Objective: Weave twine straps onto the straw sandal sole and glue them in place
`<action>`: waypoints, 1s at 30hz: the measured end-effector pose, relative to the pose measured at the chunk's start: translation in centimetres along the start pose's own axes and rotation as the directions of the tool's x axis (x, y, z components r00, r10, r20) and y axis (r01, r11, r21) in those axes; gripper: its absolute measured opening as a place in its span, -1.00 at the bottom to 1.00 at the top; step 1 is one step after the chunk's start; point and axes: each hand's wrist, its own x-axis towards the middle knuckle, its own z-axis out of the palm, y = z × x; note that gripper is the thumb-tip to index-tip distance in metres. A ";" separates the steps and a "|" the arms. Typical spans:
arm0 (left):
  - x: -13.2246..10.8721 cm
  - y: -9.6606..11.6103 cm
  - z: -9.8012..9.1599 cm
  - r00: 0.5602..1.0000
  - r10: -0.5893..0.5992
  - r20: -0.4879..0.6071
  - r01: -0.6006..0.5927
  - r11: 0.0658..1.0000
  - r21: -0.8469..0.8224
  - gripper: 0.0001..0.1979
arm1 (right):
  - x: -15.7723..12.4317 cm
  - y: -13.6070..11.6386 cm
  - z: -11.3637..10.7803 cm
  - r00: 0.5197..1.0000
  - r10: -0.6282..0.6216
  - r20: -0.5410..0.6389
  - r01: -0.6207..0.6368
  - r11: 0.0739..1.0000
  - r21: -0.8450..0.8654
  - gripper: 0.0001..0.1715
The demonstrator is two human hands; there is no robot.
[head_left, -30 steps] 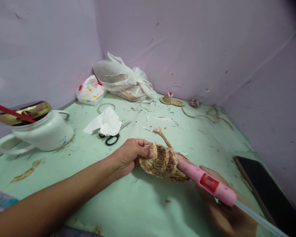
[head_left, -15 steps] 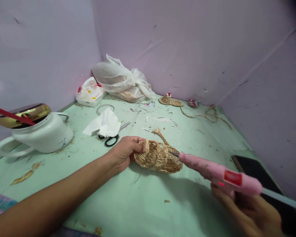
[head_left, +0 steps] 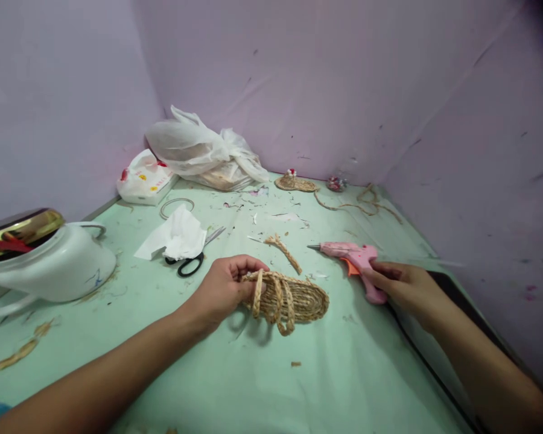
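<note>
Between the thumb and fingers of my left hand (head_left: pixel 219 295) is the heel or toe end of a small woven straw slipper (head_left: pixel 310 299). Braided straps cross its coiled sole, and one strap loops below the edge. My right hand (head_left: pixel 407 291) grips the handle of a pink glue gun (head_left: pixel 344 249) with an orange trigger. The gun's nozzle points left, apart from the slipper, low over the table or touching it; I cannot tell which. A short piece of braid (head_left: pixel 286 253) lies just beyond the slipper.
Black-handled scissors (head_left: pixel 191 265) lie partly under white tissue (head_left: pixel 181 234). A white enamel pot (head_left: pixel 81 262) stands at left. Along the back are a tissue pack (head_left: pixel 145 184), a plastic bag (head_left: pixel 208 154), another straw slipper (head_left: pixel 298 183) and cord (head_left: pixel 344 208). A dark phone (head_left: pixel 461 313) lies beside my right arm.
My right hand has drawn the glue gun away from the slipper and lowered it toward the table. The slipper has tilted in my left hand, showing its sole and straps more. The view has shifted right.
</note>
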 end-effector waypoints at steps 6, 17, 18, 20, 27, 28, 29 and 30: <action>-0.3 -0.4 0.5 1.000 0.016 -0.012 -0.015 0.999 0.036 -0.79 | -3.3 -4.3 0.8 0.941 -0.327 -0.090 0.312 0.939 -0.147 -0.72; -0.8 2.7 -1.2 0.981 -0.100 0.166 0.095 0.995 0.044 -0.56 | -6.1 -7.7 6.9 0.832 -0.481 0.276 0.471 0.876 0.105 -0.83; -1.0 2.9 -1.2 0.985 -0.097 0.142 0.093 0.995 0.039 -0.57 | -6.3 -7.7 7.0 0.829 -0.497 0.257 0.486 0.867 0.111 -0.83; -1.5 3.0 -0.7 0.993 -0.091 0.077 0.086 0.994 0.062 -0.65 | -6.5 -7.7 7.1 0.827 -0.510 0.235 0.498 0.860 0.113 -0.82; -1.9 2.0 1.0 0.994 -0.104 0.016 0.101 0.986 0.132 -0.79 | -6.9 -7.8 7.4 0.808 -0.555 0.197 0.537 0.832 0.140 -0.78; -1.9 1.9 1.1 0.994 -0.105 0.004 0.103 0.986 0.131 -0.80 | -7.0 -7.7 7.4 0.805 -0.563 0.188 0.545 0.826 0.142 -0.79; -1.8 1.9 1.2 0.994 -0.107 -0.005 0.107 0.986 0.128 -0.81 | -7.1 -7.7 7.4 0.800 -0.573 0.179 0.556 0.819 0.143 -0.79; -1.7 1.9 1.2 0.994 -0.113 -0.010 0.113 0.986 0.125 -0.82 | -7.2 -7.7 7.5 0.794 -0.584 0.170 0.566 0.812 0.143 -0.79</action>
